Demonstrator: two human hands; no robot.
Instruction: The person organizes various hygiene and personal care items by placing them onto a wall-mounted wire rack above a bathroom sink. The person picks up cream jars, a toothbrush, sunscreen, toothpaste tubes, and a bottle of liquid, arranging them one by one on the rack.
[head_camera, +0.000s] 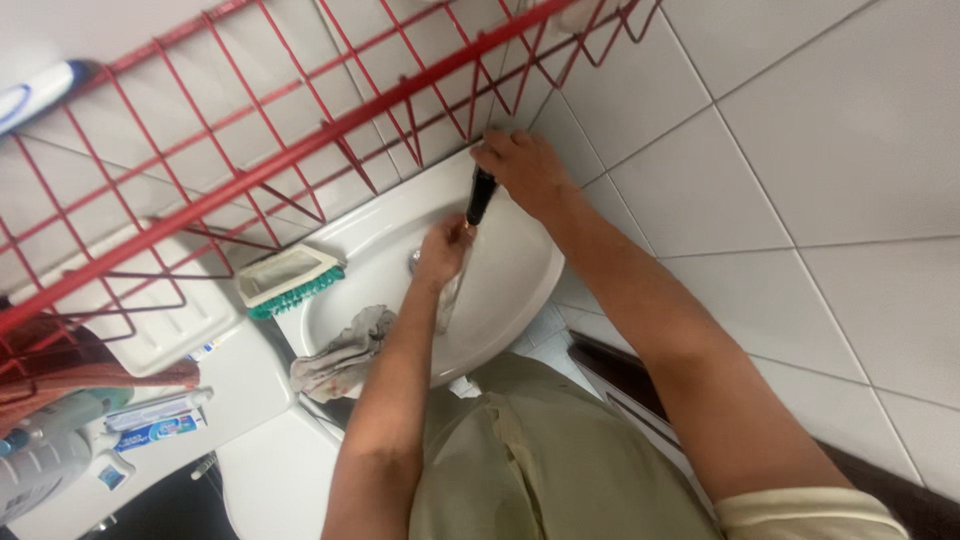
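A white wash basin is fixed against a white tiled wall. A black tap stands at its far edge. My right hand rests on top of the tap, fingers closed over its head. My left hand is held just below the spout, in a thin stream of water that runs into the basin. The fingers are curled loosely and I see nothing in them.
A scrubbing brush with teal bristles and a crumpled grey cloth lie on the basin's left rim. A red wire rack hangs above. Toothpaste tubes and a white ribbed tray sit on a white surface at left.
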